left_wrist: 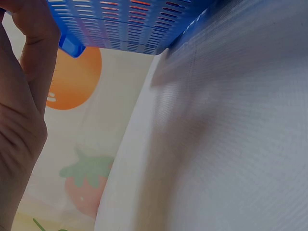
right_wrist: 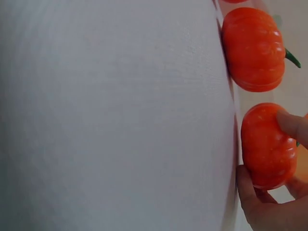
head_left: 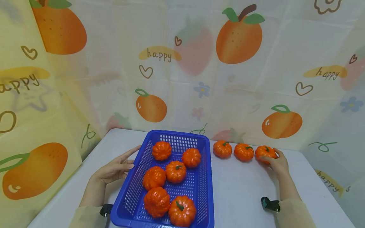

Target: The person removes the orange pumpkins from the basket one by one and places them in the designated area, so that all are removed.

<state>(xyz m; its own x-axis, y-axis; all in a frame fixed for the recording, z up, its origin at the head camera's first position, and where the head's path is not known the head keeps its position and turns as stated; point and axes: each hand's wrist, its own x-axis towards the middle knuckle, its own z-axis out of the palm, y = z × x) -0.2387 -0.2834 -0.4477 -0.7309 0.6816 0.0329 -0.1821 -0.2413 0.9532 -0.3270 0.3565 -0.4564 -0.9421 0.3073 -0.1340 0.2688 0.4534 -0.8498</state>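
A blue plastic basket (head_left: pixel 209 190) stands on the white table, with several small orange pumpkins, one of them a pumpkin (head_left: pixel 176 172) with a green stem, lying apart or against each other inside. My left hand (head_left: pixel 115 169) is at the basket's left side, its fingers extended to the rim; in the left wrist view the hand (left_wrist: pixel 24 101) is beside the perforated wall. Right of the basket, three pumpkins form a row along the table's back. My right hand (head_left: pixel 278 162) grips the rightmost pumpkin (right_wrist: pixel 267 144), thumb on one side and fingers round the other.
The other two pumpkins of the row, a left pumpkin (head_left: pixel 222 149) and a middle pumpkin (head_left: pixel 243 152), sit between the basket and my right hand. The white table (head_left: pixel 239 193) ends against a fruit-printed cloth (head_left: pixel 199 95) hanging behind it and at the sides.
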